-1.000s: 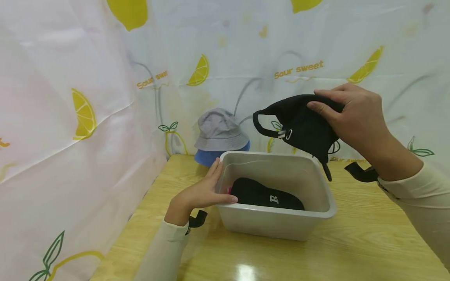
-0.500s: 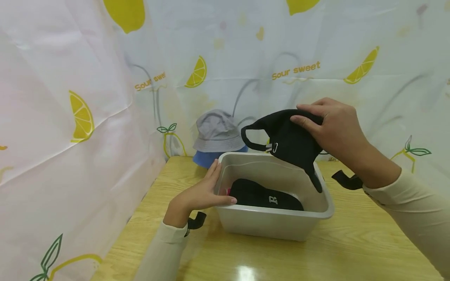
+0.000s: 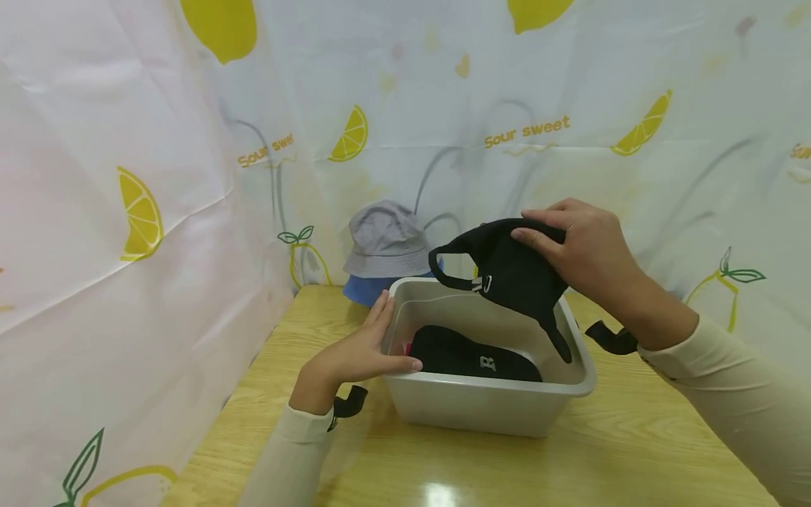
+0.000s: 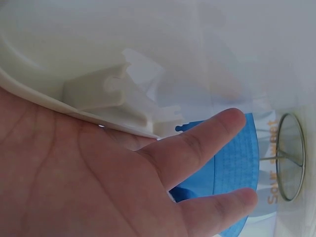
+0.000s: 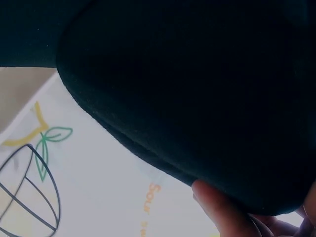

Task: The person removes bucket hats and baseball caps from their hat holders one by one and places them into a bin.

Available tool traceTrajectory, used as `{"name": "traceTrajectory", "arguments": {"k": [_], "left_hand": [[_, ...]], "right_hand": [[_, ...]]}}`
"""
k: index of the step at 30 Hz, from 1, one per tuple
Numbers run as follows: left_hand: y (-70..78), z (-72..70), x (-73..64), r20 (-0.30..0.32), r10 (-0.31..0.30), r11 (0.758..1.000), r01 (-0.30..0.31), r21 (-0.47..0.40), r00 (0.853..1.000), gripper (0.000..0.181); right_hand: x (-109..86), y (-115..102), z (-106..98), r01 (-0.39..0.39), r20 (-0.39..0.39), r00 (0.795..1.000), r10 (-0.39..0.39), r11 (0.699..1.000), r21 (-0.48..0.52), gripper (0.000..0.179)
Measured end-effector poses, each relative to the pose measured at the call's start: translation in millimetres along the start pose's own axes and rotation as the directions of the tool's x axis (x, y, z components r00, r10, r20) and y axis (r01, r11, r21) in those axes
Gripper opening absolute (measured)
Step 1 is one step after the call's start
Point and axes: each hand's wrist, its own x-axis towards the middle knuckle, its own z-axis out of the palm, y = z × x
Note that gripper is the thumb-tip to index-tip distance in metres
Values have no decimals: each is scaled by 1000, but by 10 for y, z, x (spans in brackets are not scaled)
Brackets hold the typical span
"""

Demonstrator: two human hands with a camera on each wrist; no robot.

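My right hand (image 3: 586, 250) pinches a black baseball cap (image 3: 516, 271) by its crown, thumb on the near side. The cap hangs tilted over the right part of a light grey plastic bin (image 3: 469, 408), its strap loop to the left and its brim pointing down inside the rim. In the bin lies another black cap (image 3: 443, 352) with a white letter, a bit of pink beside it. My left hand (image 3: 351, 355) rests on the bin's left rim, fingers straight along the side and thumb over the front corner. The right wrist view is mostly filled by the dark cap.
Behind the bin's left corner, a grey bucket hat (image 3: 386, 243) sits on top of a blue hat (image 3: 364, 291). A round wire stand (image 4: 290, 157) shows in the left wrist view. A lemon-print cloth (image 3: 209, 105) hangs around the wooden table (image 3: 279, 415).
My right hand has brought the black cap down and to the left, from beside and above the bin to over its opening. The left hand stays at the rim.
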Motion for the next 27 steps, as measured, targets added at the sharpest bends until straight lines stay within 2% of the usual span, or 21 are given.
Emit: {"name": "traceTrajectory", "arguments": {"k": [8,17,27], "left_hand": [[-16,9,-1,-1,-6,1000,6,0,1000,133],[-4,-5,-4,-2,1,1000,-1,1,1000,133],[36,-9,-26,1,-5,1000,5,-5,1000,133]], "right_hand": [[-63,40,148,-22,53,998,22,1000,11,35],[-138,55,273,-2,94,996,1,1000,20,35],[-217,58,464,18,198,980,-16,1000,-11,40]]}}
